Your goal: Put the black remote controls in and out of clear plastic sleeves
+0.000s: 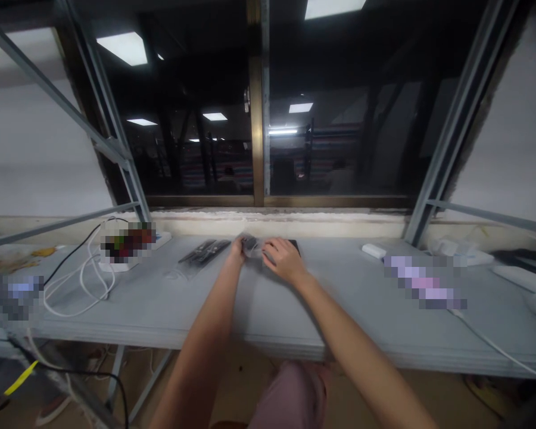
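My left hand (pixel 238 249) is closed on the left side of a small dark item in clear plastic (pixel 251 245), near the back of the grey table. On the item's right side, my right hand (pixel 283 257) has its fingers bent against the clear plastic. Just behind my right hand, part of a flat black object (pixel 293 243) shows; the hand covers the rest. Left of my left hand lie several dark, thin items in clear plastic bags (pixel 203 253), flat on the table.
Grey table (pixel 339 310) runs below a dark window. White cables (pixel 83 298) and a power strip (pixel 120 262) lie left. At right are a white block (pixel 374 251), a blurred purple object (pixel 422 283) and a cable. Metal posts (pixel 460 119) stand at both sides.
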A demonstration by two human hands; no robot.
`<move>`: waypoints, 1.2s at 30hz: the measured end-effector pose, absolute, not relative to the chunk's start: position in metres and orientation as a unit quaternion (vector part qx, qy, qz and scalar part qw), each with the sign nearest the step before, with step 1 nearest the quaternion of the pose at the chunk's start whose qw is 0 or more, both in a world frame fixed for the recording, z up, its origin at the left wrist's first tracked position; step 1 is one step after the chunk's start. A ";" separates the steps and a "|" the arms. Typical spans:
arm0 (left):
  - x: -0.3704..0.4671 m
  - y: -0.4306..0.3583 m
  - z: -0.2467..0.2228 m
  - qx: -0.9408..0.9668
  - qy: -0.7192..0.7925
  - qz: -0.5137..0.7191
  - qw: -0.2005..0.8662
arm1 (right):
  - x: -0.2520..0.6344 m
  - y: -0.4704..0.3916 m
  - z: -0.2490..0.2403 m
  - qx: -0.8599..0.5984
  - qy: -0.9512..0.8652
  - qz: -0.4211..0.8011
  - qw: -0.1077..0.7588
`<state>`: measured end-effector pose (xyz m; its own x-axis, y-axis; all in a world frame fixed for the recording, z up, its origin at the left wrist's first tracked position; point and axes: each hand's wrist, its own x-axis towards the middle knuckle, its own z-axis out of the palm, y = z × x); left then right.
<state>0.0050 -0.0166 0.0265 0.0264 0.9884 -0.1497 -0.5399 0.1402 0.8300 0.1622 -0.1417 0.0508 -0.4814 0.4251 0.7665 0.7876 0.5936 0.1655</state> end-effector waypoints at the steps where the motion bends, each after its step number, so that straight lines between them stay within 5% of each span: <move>1: 0.004 -0.017 0.026 0.280 0.392 0.583 0.654 | 0.163 -0.142 0.052 -0.375 -0.823 -0.259 0.340; 8: 0.001 -0.018 0.025 0.260 0.427 0.569 0.653 | 0.165 -0.138 0.052 -0.459 -0.825 -0.209 0.256; 36: 0.031 -0.033 0.030 0.323 0.387 0.520 0.690 | 0.180 -0.138 0.055 -0.424 -0.843 -0.229 0.239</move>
